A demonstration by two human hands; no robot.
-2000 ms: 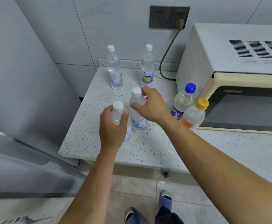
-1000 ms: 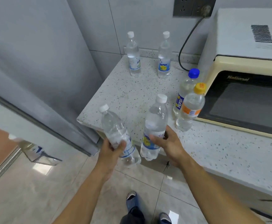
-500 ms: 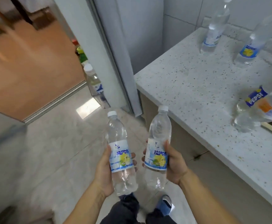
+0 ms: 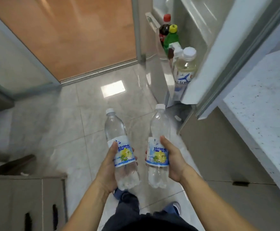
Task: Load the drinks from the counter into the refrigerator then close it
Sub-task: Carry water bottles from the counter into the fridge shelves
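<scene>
Grey refrigerator door (image 4: 207,52) standing open, its shelf already carrying a red-capped bottle (image 4: 164,26), a green bottle (image 4: 171,37) and a pale yellow bottle (image 4: 185,67). Speckled counter (image 4: 265,104) at right; any drinks left on it lie outside the view. Left hand (image 4: 110,165) grasps one clear bottle (image 4: 119,147), right hand (image 4: 172,160) another (image 4: 159,144), both upright over the floor, short of the shelf. Loading is judged partly done; closing remains.

You get one head-worn view, looking steeply down and forward from close above your forearms; glossy pale tiled floor (image 4: 79,124) fills centre, speckled white stone counter (image 4: 260,114) at 3 o'clock.
</scene>
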